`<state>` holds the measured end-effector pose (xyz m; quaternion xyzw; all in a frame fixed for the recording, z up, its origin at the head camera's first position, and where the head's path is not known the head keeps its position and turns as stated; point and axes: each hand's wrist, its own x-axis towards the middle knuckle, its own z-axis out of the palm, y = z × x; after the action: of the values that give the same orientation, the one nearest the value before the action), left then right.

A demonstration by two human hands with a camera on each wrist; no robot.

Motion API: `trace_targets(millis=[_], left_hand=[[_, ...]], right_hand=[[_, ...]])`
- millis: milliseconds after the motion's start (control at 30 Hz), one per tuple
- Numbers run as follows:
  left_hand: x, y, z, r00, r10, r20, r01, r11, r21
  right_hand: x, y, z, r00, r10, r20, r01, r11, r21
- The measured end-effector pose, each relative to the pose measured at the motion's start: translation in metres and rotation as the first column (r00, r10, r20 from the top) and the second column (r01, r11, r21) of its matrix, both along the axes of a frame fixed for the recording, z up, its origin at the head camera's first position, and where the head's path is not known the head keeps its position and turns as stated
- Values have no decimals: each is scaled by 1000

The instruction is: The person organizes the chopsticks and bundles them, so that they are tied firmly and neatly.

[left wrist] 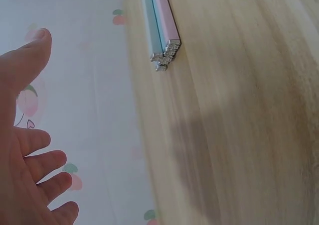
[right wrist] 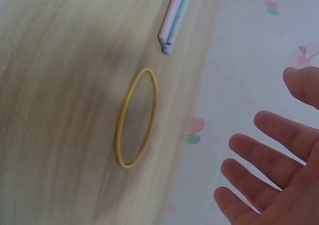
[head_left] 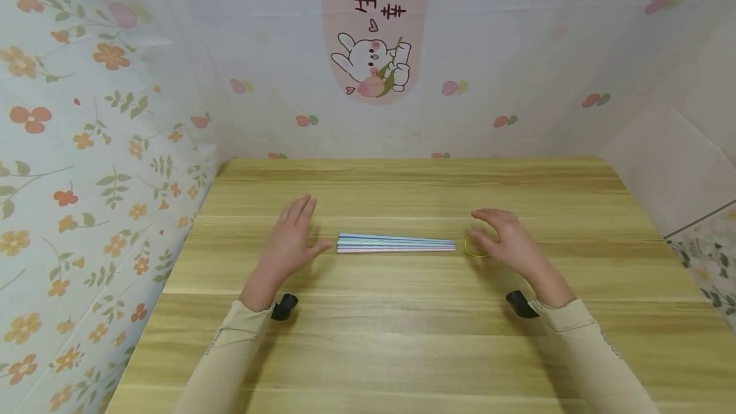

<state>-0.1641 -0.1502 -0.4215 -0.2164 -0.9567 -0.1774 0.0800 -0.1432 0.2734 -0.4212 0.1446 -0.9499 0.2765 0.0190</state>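
Several pastel chopsticks (head_left: pixel 391 243) in blue, green and pink lie side by side across the middle of the table. Their thicker ends, tipped with silvery decoration in the left wrist view, point left. The left hand (head_left: pixel 285 243) hovers just beyond those ends, fingers extended and thumb spread toward them, holding nothing. Past the thin ends lies a yellow rubber band (right wrist: pixel 118 135), a long loop flat on the wood. Over its right side is the right hand (head_left: pixel 510 243), empty, with relaxed, slightly bent fingers; in the head view it partly covers the band.
The wood-grain table (head_left: pixel 402 350) meets a white printed cloth (head_left: pixel 259 37) at its back edge. A flowered cloth (head_left: pixel 86 171) hangs along the left side. Black wrist devices (head_left: pixel 284 306) show beside both beige sleeves (head_left: pixel 224 363).
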Motion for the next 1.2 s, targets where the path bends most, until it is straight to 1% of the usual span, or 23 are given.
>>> trace_targets(millis=[100,233,367,467,600,767,1033,1133,1200], left_hand=[[-1,2,-1,1000,-4,9,4,1000,-7],[-2,5,-2,1000,-19,18,19,1000,-19],[-3,10,-4,999,-35,7,35,998,-51],[-4,13,-7,999,-42,16,43,996,-74],[-5,17,-11,998,-45,34,48,994,-99],[-6,22,-14,998,-60,35,63,993,-101],[-9,30,-17,996,-83,21,85,989,-117],[-8,32,-18,996,-93,16,94,990,-104],[-8,34,-19,995,-95,26,97,991,-95]], right_hand=[[1,-1,-1,1000,-2,11,2,1000,12],[-1,-4,-5,1000,13,-10,-13,1000,22],[-2,-8,-8,999,29,-27,-29,999,18],[-4,-11,-10,999,36,-39,-36,999,18],[-6,-16,-11,999,40,-23,-40,999,4],[-8,-22,-12,999,49,9,-49,999,-2],[-15,-29,-18,998,54,-14,-54,998,12],[-17,-32,-21,998,64,-13,-63,998,20],[-17,-33,-23,998,66,-5,-66,997,26]])
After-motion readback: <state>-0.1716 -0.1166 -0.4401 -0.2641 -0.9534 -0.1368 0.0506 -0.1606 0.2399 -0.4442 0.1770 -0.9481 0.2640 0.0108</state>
